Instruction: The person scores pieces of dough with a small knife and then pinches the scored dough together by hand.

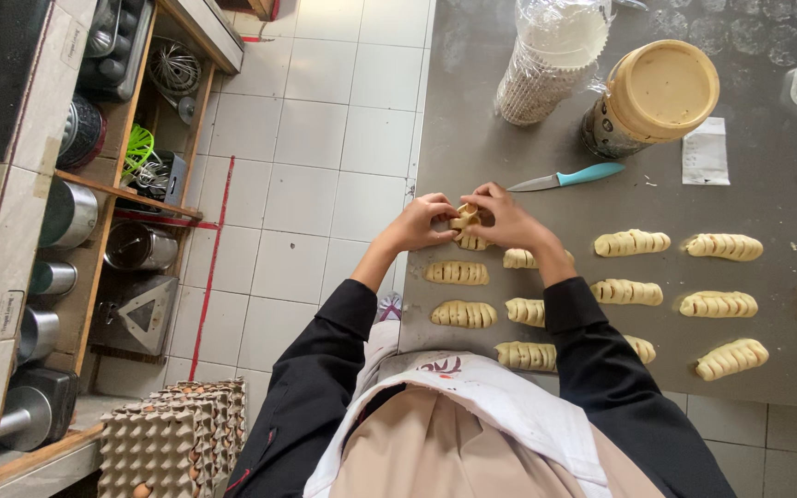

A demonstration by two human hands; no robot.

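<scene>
Dough piece (464, 218), perhaps half-wrapped, sits pinched between left hand (420, 222) and right hand (506, 217), both closed on it, above the grey steel table (472, 138); teal-handled knife (568, 177) at one o'clock, white floor tiles (311, 184) at nine

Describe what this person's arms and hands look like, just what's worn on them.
Both arms wear long black sleeves reaching the wrists. The left hand and right hand are bare, with no gloves; no rings or watch can be made out. A thin red line marks the left sleeve low down.
</scene>
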